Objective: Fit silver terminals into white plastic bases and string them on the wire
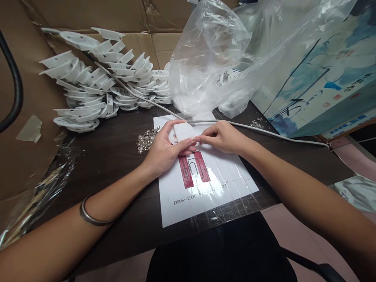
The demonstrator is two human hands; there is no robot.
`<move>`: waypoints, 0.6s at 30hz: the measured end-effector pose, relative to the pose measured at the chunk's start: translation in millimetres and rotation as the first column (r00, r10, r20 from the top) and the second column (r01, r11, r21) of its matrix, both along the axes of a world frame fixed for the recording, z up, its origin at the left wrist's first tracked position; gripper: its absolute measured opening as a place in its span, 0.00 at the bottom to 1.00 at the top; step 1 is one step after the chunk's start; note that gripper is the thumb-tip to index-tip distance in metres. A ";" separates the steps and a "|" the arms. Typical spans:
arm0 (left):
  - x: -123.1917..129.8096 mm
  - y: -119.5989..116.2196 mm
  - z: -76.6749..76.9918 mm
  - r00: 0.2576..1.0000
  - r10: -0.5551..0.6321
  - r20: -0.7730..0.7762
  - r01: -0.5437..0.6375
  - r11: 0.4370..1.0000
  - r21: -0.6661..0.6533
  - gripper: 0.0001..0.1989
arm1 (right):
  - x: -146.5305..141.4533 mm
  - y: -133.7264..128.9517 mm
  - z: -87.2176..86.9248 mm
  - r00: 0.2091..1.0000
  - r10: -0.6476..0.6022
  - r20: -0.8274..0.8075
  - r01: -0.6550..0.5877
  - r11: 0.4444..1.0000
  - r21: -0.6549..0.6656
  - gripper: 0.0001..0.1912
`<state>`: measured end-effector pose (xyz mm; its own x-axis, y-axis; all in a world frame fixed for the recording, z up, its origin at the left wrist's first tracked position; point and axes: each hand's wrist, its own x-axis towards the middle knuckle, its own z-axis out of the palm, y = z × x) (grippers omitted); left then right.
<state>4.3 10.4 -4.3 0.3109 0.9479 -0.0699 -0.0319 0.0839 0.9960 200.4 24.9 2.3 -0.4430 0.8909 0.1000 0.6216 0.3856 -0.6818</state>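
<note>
My left hand wraps round a white round plastic part above the printed sheet, its thumb across the near edge. Small metal bits show on the part's left side. At the part's right edge, my right hand has thumb and forefinger pinched together. Whatever lies between those fingertips is too small to make out. Just left of my left hand is a pile of small shiny metal pieces. Beneath both hands lies the white sheet, printed with a red picture and lettering.
Stacks of similar white plastic parts stand at the back left. A grey cable crosses the dark table. Behind it sits a clear plastic bag. More metal pieces lie near a painted box on the right.
</note>
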 end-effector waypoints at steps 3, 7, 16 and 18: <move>0.6 -0.2 1.8 1.000 0.021 0.015 -0.021 1.000 -0.020 0.23 | 0.0 0.9 0.0 0.998 -0.010 -0.065 0.009 1.000 -0.012 0.24; 1.1 -0.2 3.4 0.998 0.031 0.054 -0.027 0.998 -0.063 0.18 | 0.8 2.1 1.4 0.992 -0.015 -0.123 0.011 0.999 -0.038 0.24; -0.4 0.2 2.4 0.998 0.010 0.063 -0.006 0.999 -0.051 0.20 | 2.3 1.2 2.6 0.997 -0.021 -0.077 0.020 1.000 -0.023 0.24; -0.2 -0.4 2.4 0.999 0.005 0.047 -0.003 0.999 -0.037 0.25 | 2.0 1.0 3.1 0.998 -0.034 -0.061 0.035 0.999 0.009 0.22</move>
